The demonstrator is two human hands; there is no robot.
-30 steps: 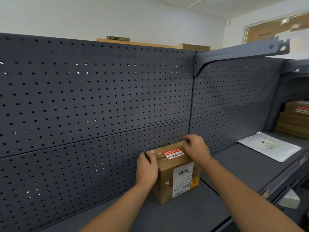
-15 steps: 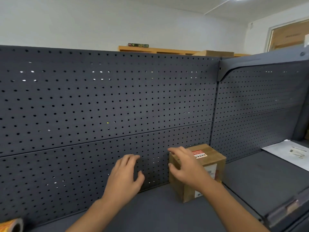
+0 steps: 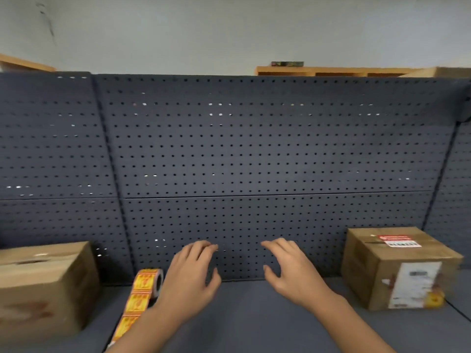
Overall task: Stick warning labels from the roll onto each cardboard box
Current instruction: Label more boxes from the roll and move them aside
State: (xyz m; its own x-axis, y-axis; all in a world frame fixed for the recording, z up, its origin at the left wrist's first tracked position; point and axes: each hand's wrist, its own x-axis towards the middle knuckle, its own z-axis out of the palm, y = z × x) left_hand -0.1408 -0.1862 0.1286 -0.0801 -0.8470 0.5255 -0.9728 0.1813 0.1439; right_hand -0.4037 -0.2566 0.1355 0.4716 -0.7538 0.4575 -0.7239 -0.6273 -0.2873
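Left hand: 6 o'clock in view, fingers spread and relaxed, grasping nothing, raised in front of pegboard back panel.
Right hand: at 3 o'clock of the left hand, apart from it, fingers likewise loose and released, nothing held.
Roll of warning labels: upright on edge on dark shelf, just beside left hand at its 9 o'clock; contact with the hand not clear. Yellow-and-red strip trailing from roll toward 7 o'clock, running down beside left forearm.
Left cardboard box: at 8 o'clock in view, near roll, well apart from both hands; blurred, top flaps taped.
Right cardboard box: at 3 o'clock of right hand, apart from it, against pegboard. Red-and-white label on top face, white shipping label on front face, small yellow sticker at front's lower right corner.
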